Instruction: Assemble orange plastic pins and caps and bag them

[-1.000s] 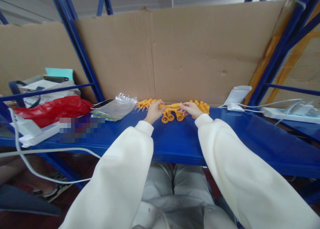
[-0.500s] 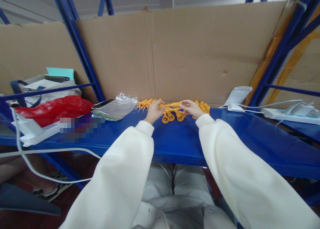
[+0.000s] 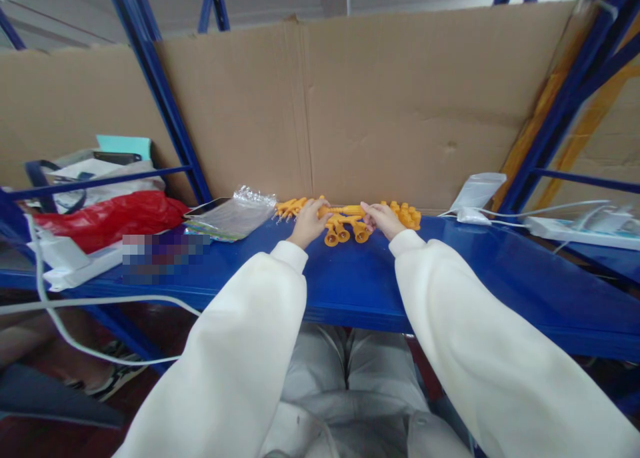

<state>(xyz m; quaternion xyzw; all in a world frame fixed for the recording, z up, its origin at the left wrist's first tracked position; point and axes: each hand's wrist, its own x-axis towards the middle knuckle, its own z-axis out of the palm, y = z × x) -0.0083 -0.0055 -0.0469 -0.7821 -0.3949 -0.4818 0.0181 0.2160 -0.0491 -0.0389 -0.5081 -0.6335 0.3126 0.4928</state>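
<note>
Both my hands rest on a blue metal shelf against a cardboard backing. My left hand and my right hand each pinch one end of an orange plastic part, a ribbed bar with small cup-shaped pieces hanging below it. More orange pieces lie in a pile on the left behind my left hand, and another pile sits just right of my right hand. White sleeves cover both arms.
A clear plastic bag lies left of the parts. Further left are a red bag, a white power strip and cables. A white pouch, cables and another power strip sit right. Blue rack uprights flank the cardboard.
My hands and the orange part have stayed in nearly the same place; the fingers have shifted slightly on the bar and the view has tilted a little.
</note>
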